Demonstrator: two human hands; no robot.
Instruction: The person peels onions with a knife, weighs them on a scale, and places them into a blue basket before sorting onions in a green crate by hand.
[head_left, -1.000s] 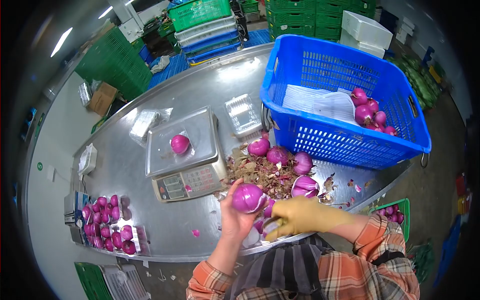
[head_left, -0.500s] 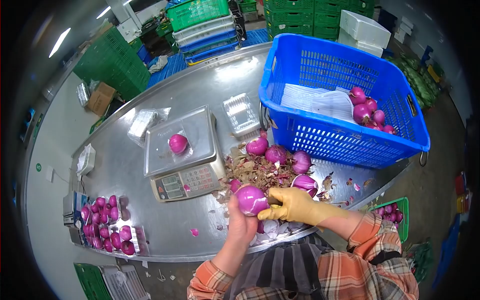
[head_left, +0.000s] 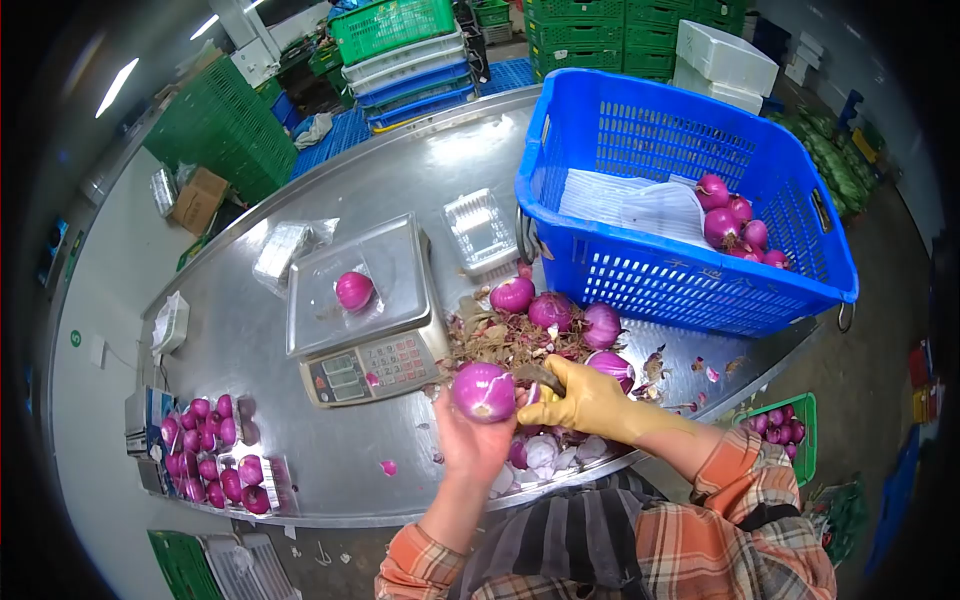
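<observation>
My bare left hand (head_left: 470, 440) holds a peeled red onion (head_left: 484, 390) from below, with a pale end of the onion facing me. Just right of it, my right hand (head_left: 590, 402), in a yellow rubber glove, grips a short dark tool (head_left: 540, 378) that looks like a small knife; its full shape is hidden. Behind my hands lies a heap of dry brown skins (head_left: 490, 335). Several red onions (head_left: 550, 311) rest along the heap's far and right sides. Pale peeled layers (head_left: 545, 455) lie below my right hand at the table's near edge.
A scale (head_left: 365, 370) carries one onion (head_left: 354, 291) in a clear tray. A blue crate (head_left: 690, 285) with onions and white sheets stands at the right. Packed onions (head_left: 210, 455) are at the left. Clear trays (head_left: 480, 230) sit behind the scale on the metal table (head_left: 340, 460).
The onion has moved slightly left in my left hand and turned, showing its pale end. My right hand's fingers have come away from it, and the tool has tilted.
</observation>
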